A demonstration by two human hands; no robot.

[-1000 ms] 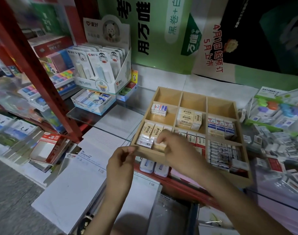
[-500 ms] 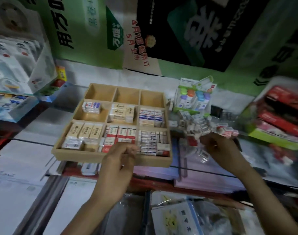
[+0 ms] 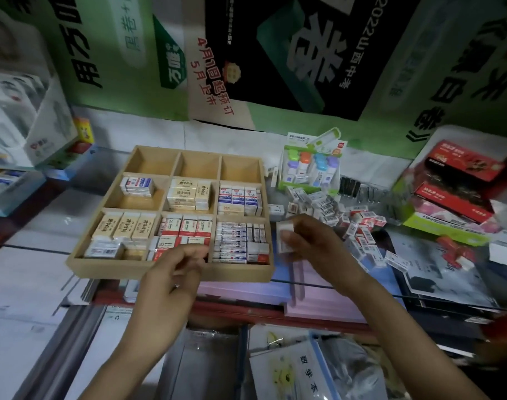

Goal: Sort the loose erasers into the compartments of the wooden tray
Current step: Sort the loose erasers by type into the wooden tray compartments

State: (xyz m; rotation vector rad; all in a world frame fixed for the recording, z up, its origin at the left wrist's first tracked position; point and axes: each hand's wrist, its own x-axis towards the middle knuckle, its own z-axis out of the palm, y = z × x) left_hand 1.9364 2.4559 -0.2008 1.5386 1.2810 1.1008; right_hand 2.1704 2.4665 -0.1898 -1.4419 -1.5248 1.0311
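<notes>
The wooden tray (image 3: 171,271) lies on the counter with a grid of compartments; the back row is bare, the middle and front rows hold stacked erasers. A heap of loose erasers (image 3: 341,217) lies to its right. My right hand (image 3: 310,243) holds a white wrapped eraser (image 3: 284,236) just past the tray's right front corner. My left hand (image 3: 174,272) hovers over the tray's front wall by the red-and-white erasers (image 3: 185,226), fingers loosely curled; I see nothing in it.
A green display box of coloured erasers (image 3: 310,166) stands behind the heap. Red and green boxes (image 3: 454,194) are stacked at the right. A white display carton (image 3: 24,125) stands at the left. Pink and white paper pads (image 3: 275,293) lie under the tray.
My right hand left the front left compartment, went to the loose heap, and now has come back toward the tray's right side holding a white eraser. The view swung right. My left hand stays at the front wall.
</notes>
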